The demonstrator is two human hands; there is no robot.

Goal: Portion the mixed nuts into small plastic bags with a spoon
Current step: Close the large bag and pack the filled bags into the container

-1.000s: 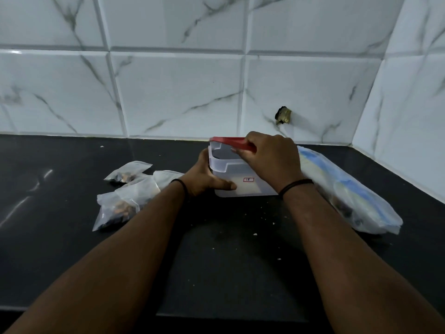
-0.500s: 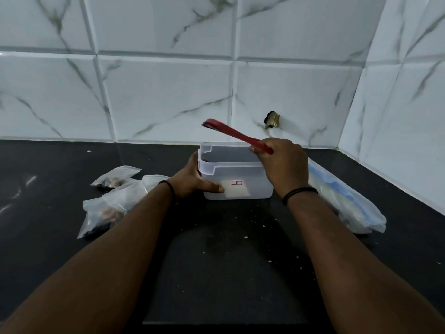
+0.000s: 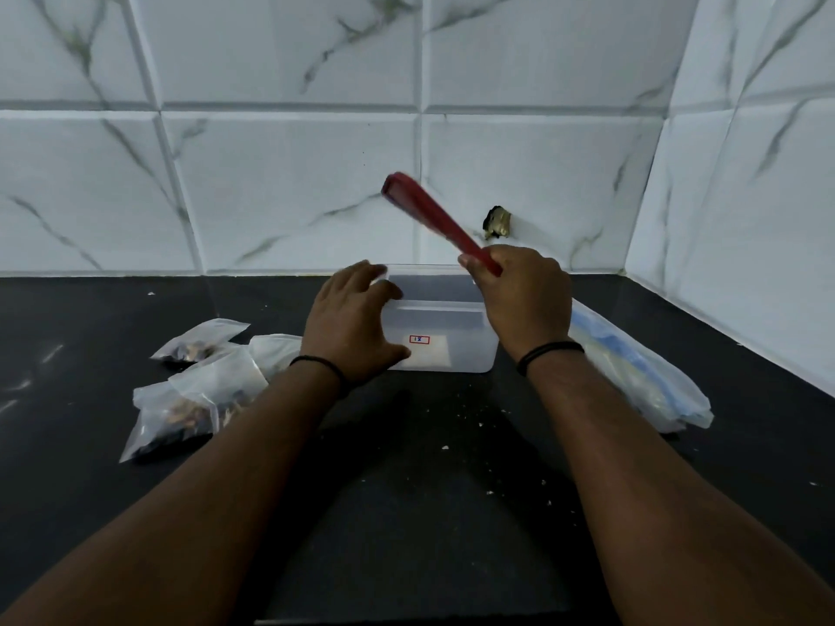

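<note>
A translucent plastic container (image 3: 445, 341) with a small red-framed label stands on the black counter near the back wall. My left hand (image 3: 354, 325) holds its left side, thumb on the front wall and fingers over the rim. My right hand (image 3: 526, 300) grips one end of the container's red lid (image 3: 429, 219), which tilts up and to the left above the open box. Several small plastic bags of mixed nuts (image 3: 189, 399) lie in a heap to the left. No spoon is visible.
A large clear bag with blue and pale contents (image 3: 641, 377) lies right of the container. Crumbs are scattered on the black counter (image 3: 406, 512). White marble tiles form the back wall and the right wall, meeting in a corner at right. A small broken fitting (image 3: 497, 222) sticks out of the back wall.
The red lid was flat on the container; my right hand has lifted it off and tilted it steeply upward. My left hand's fingers have shifted up onto the rim.
</note>
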